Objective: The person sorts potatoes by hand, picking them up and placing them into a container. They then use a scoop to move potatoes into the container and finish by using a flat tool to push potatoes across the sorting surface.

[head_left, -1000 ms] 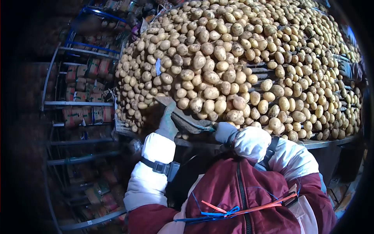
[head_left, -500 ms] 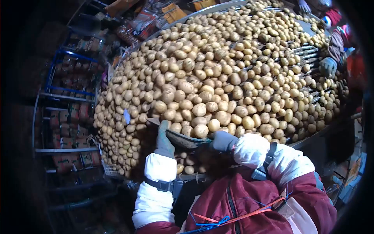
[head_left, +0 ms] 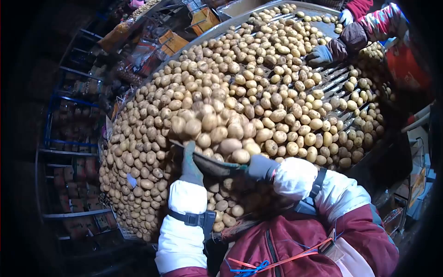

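Observation:
My left hand (head_left: 191, 164), in a grey-green glove, grips the left side of a dark, wide container (head_left: 213, 167) with a curved near edge. At the container's other end, my right hand (head_left: 261, 166) is closed on it in a grey glove. What kind of container it is I cannot make out. Potatoes (head_left: 229, 146) lie just beyond its edge, several of them blurred by motion. A large heap of potatoes (head_left: 147, 120) spreads around it, and more potatoes (head_left: 226, 204) lie below it, close to my body.
Metal slats (head_left: 339, 94) show between potatoes on the right. Across the heap, a co-worker's gloved hand (head_left: 320, 56) touches potatoes; another person's gloved hand (head_left: 346, 17) is farther back. A pale blue scrap (head_left: 132, 180) lies on the left. Blue-framed racks (head_left: 74, 141) stand at far left.
My view has shifted. Potatoes by the container now blur with movement, and more show beneath its near edge. The co-worker's hand has reached farther over the slats. Both my hands keep their grip.

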A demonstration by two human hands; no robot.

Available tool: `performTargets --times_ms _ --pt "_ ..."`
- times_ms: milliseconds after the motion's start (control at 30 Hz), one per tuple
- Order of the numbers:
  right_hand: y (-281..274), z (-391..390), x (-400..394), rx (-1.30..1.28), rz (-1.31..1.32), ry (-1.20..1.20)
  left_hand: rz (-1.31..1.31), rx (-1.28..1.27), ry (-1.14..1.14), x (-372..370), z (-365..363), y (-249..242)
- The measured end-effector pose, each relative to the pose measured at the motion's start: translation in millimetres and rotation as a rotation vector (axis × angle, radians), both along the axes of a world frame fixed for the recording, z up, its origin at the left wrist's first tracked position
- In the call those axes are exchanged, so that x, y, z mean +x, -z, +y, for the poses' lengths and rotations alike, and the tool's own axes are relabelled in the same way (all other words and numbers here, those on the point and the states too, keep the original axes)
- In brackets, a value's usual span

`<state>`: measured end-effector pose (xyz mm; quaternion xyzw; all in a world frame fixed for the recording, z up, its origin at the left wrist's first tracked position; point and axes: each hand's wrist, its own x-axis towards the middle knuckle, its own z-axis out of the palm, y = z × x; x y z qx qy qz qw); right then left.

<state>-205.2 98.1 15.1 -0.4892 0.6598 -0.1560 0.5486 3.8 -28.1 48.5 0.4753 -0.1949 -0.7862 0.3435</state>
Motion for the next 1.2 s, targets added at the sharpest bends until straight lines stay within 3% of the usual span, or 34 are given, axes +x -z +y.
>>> performTargets --times_ms 100,233,300,333,400,500,567,600,633,700,767,833,867,900,933,967,1033,1100,1133,1200 --pt "18.8 6.2 -5.1 -0.064 -0.088 0.101 -0.209 -0.102 -0.027 -39.9 -3.7 -19.6" --pt "9.7 10.7 -33.3 0.027 -0.299 0.239 -0.265 -0.14 0.093 -63.6 -33.0 10.6" --pt "16.9 9.8 -52.7 -0.057 -0.295 0.256 -0.367 -0.108 0.088 -104.6 -22.0 -21.4" --pt "13.6 7.8 -62.5 -0.016 -0.34 0.286 -0.353 -0.218 0.1 -117.5 -26.8 -19.0" --pt "3.6 8.1 -76.9 0.035 -0.368 0.313 -0.373 -0.181 0.114 -124.9 -57.1 13.0" --pt "4.5 6.6 -95.0 0.054 -0.39 0.365 -0.384 -0.158 0.206 -158.9 -59.0 -3.9" --pt "2.3 6.6 -114.5 -0.122 -0.291 0.394 -0.334 -0.176 0.228 -181.5 -76.4 6.4" --pt "0.5 3.4 -129.9 -0.066 -0.298 0.372 -0.324 -0.152 0.226 -191.6 -83.0 19.2" --pt "12.0 6.2 -143.8 -0.265 -0.239 0.312 -0.309 -0.132 0.225 -212.2 -80.0 18.4" --pt "25.8 4.6 -173.4 -0.275 -0.249 0.466 -0.257 -0.236 0.23 -253.1 -86.1 30.9" --pt "40.0 6.9 -209.2 -0.183 -0.187 0.465 -0.389 -0.398 0.265 -297.2 -71.7 23.8" --pt "18.9 20.7 -225.3 -0.154 -0.161 0.615 -0.519 -0.456 0.272 -336.0 -56.8 25.9" --pt "11.6 35.0 -236.8 -0.529 0.075 0.346 -0.343 -0.586 0.344 -354.9 -46.2 38.3" --pt "67.7 34.1 -261.3 -0.438 -0.213 0.534 -0.168 -0.714 0.411 -369.6 -35.1 52.1" --pt "30.6 41.1 -259.1 -0.314 -0.2 0.614 -0.325 -0.807 0.384 -370.4 -5.5 45.4" --pt "16.4 44.5 -256.4 -0.158 -0.434 0.822 -0.486 -0.894 0.359 -370.8 24.7 38.0" --pt "46.1 57.5 -258.4 -0.521 -0.196 0.52 0.027 -0.721 0.355 -362.2 33.2 104.4" --pt "-0.1 68.7 -221.8 -0.162 -0.526 0.755 0.323 -0.359 0.294 -308.2 72.6 37.6" --pt "12.0 71.8 -204.4 -0.205 -0.596 0.766 -0.085 -0.749 0.359 -281.1 64.1 90.6" --pt "-9.7 78.4 -170.8 -0.103 -0.58 0.611 0.061 -0.452 0.249 -208.5 95.1 23.3"
